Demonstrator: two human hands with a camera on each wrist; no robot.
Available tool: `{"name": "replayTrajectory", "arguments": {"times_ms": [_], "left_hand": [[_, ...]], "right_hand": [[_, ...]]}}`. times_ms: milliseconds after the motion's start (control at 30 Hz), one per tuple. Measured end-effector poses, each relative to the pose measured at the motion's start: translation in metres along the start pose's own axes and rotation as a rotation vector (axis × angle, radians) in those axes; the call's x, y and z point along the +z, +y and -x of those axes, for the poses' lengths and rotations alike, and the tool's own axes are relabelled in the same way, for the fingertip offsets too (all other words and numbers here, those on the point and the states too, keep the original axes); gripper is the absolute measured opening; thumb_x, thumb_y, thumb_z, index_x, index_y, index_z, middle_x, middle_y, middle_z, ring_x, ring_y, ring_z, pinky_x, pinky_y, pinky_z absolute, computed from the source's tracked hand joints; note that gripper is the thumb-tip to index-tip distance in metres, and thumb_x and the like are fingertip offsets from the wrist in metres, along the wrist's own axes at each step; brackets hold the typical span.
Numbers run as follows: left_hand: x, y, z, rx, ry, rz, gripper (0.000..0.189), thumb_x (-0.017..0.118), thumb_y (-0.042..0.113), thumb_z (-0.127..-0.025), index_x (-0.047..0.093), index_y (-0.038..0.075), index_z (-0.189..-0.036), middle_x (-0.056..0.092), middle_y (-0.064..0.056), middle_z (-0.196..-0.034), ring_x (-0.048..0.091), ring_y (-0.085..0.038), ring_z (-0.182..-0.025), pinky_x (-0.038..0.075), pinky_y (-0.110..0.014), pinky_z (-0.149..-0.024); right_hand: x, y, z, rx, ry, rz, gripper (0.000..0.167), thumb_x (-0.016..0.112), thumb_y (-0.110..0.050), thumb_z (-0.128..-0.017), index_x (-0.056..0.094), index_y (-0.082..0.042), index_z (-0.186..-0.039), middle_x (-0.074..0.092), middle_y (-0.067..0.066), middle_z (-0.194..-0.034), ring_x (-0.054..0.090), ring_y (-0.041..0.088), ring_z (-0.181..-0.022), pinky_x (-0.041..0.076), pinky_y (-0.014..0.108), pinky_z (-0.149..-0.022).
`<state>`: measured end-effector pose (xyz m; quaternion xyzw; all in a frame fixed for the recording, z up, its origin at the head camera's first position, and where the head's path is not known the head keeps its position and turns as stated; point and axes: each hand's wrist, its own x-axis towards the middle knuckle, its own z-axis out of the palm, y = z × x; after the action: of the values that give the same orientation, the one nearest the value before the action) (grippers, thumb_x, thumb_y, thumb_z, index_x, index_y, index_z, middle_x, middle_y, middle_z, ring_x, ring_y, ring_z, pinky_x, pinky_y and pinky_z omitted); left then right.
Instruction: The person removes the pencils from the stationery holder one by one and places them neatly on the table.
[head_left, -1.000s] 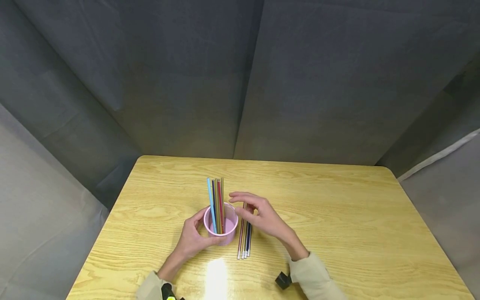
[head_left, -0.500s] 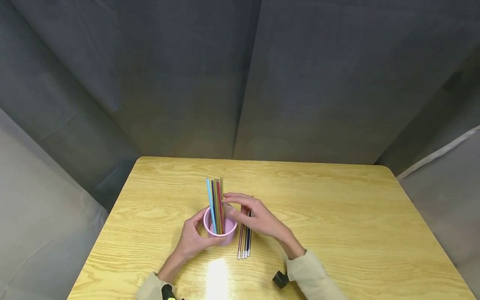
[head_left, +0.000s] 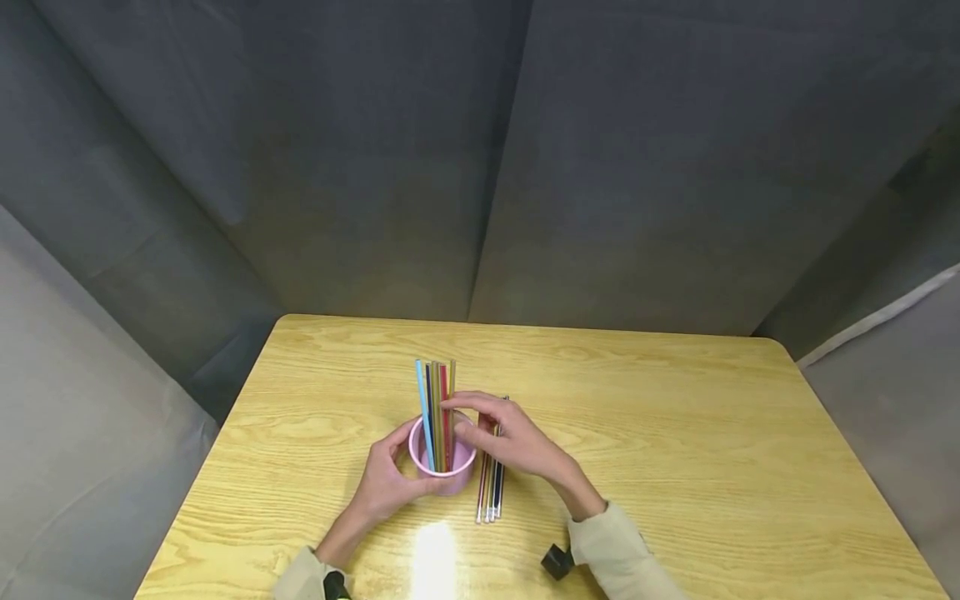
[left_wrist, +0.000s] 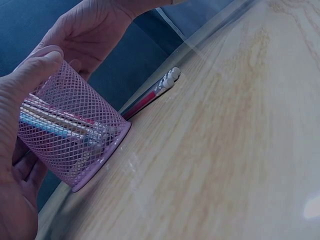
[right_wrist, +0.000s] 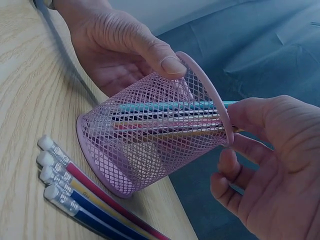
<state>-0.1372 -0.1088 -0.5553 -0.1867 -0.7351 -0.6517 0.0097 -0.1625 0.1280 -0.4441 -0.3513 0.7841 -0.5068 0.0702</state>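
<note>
My left hand (head_left: 382,482) grips the pink mesh pencil cup (head_left: 454,483) from the left, thumb along the near side of its rim. Light blue, dark blue, gold and red pencils (head_left: 432,400) stand in it, eraser ends down at the base. Over the right rim, my right hand (head_left: 517,437) pinches a gold pencil (head_left: 452,377) among them between thumb and forefinger. Its other fingers curl outside the cup in the right wrist view. Several loose pencils (right_wrist: 95,185), red, yellow and dark blue with white erasers, lie side by side right of the cup, partly under the right hand.
A wooden table (head_left: 675,433) carries everything, with dark grey cloth (head_left: 375,167) hanging behind its far edge. Lighter cloth hangs at both sides. A small black device (head_left: 557,562) sits at the right sleeve, and light glares off the table near the front.
My right hand has moved left from above the loose pencils to the pencils in the cup. The gold pencil's top has shifted slightly right, apart from the others. The left hand keeps its grip.
</note>
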Motion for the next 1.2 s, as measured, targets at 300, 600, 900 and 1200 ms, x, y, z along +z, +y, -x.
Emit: {"name": "replayTrajectory", "arguments": {"times_ms": [300, 600, 900, 1200], "left_hand": [[0.000, 0.001, 0.001, -0.002, 0.001, -0.012, 0.091, 0.097, 0.010, -0.068, 0.055, 0.008, -0.149, 0.063, -0.009, -0.145, 0.059, -0.033, -0.132, 0.043, -0.044, -0.118], [0.000, 0.000, 0.000, 0.009, 0.008, -0.005, 0.090, 0.097, 0.010, -0.067, 0.057, 0.006, -0.147, 0.064, -0.010, -0.143, 0.061, -0.030, -0.130, 0.044, -0.035, -0.117], [0.000, -0.001, 0.000, 0.031, 0.009, 0.002, 0.089, 0.097, 0.010, -0.068, 0.057, 0.006, -0.147, 0.065, -0.010, -0.142, 0.062, -0.027, -0.128, 0.044, -0.034, -0.116], [0.000, -0.002, 0.000, 0.035, 0.007, 0.015, 0.089, 0.097, 0.008, -0.067, 0.057, 0.006, -0.147, 0.066, -0.011, -0.141, 0.063, -0.026, -0.126, 0.045, -0.033, -0.115]], "right_hand": [[0.007, 0.029, 0.001, 0.004, 0.069, 0.006, 0.032, 0.061, -0.002, -0.103, 0.067, -0.003, -0.134, 0.070, 0.016, -0.130, 0.051, 0.018, -0.069, 0.046, 0.027, -0.060], [0.006, 0.038, 0.003, 0.009, 0.104, 0.041, 0.029, 0.060, -0.017, -0.107, 0.069, -0.017, -0.134, 0.070, 0.002, -0.130, 0.054, 0.013, -0.074, 0.050, 0.028, -0.066], [-0.001, 0.032, 0.005, 0.018, 0.120, 0.040, 0.026, 0.056, -0.016, -0.109, 0.070, -0.014, -0.131, 0.072, 0.001, -0.125, 0.058, 0.015, -0.079, 0.054, 0.027, -0.071], [-0.007, 0.027, 0.005, -0.005, 0.159, 0.062, 0.024, 0.060, -0.014, -0.107, 0.073, -0.014, -0.126, 0.074, -0.001, -0.115, 0.057, 0.013, -0.075, 0.052, 0.025, -0.066]]}}
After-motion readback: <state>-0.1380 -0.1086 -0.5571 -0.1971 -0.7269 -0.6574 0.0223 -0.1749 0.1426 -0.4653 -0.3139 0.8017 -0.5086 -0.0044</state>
